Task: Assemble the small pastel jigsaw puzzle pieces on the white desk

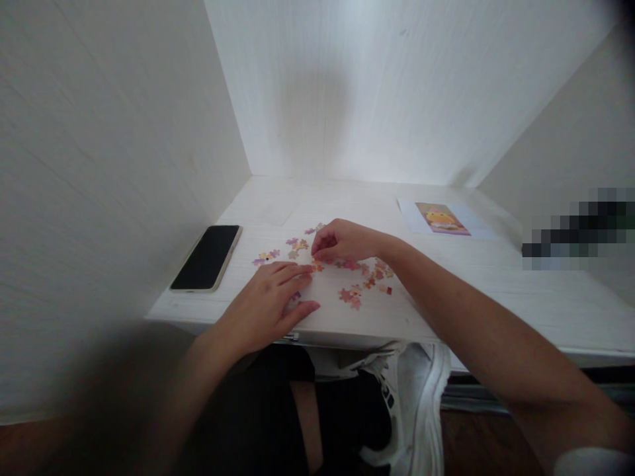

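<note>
1. Our left hand (270, 297) lies flat on the desk (496, 277), fingers spread and extended, their tips touching a few loose puzzle pieces (367, 281) near its front edge.
2. Our right hand (342, 241) is curled with fingertips pressed together over the cluster; it appears to pinch one piece, though the piece itself is too small to confirm.
3. The pieces lie scattered between and just beyond both hands, mostly pink, orange and purple.
4. To do this step well, we judge it best to keep the left hand steadying the pieces nearby while the right lifts one cleanly, without dragging others.
5. A phone (207, 256) rests face up to the left, apart from the pieces.
6. A reference picture (441, 218) lies at far right; we check colours against it.
</note>
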The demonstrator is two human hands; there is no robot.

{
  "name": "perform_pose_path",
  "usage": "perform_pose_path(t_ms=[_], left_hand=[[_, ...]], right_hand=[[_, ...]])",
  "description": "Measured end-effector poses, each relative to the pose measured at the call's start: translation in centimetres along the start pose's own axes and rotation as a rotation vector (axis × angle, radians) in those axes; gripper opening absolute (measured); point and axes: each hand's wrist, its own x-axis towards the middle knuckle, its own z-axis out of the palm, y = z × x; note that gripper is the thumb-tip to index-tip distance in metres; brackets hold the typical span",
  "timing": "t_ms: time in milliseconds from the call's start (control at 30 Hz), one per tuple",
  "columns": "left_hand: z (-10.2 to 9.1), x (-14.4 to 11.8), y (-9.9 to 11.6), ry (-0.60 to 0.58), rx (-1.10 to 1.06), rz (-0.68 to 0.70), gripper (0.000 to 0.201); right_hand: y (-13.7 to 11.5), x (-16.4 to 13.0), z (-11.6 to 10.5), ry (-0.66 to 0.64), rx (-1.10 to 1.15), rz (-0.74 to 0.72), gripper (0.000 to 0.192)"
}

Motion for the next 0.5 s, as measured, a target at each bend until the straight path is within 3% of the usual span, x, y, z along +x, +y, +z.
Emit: perform_pose_path(t_ms=[200, 500], left_hand=[[-0.11, 0.17, 0.09, -0.031, 0.007, -0.011, 0.042], [-0.10, 0.11, 0.19, -0.009, -0.012, 0.002, 0.040]], right_hand=[[-0.22, 0.14, 0.29, -0.042, -0.066, -0.017, 0.017], [-0.15, 0.22, 0.48, 0.008, -0.135, -0.020, 0.016]])
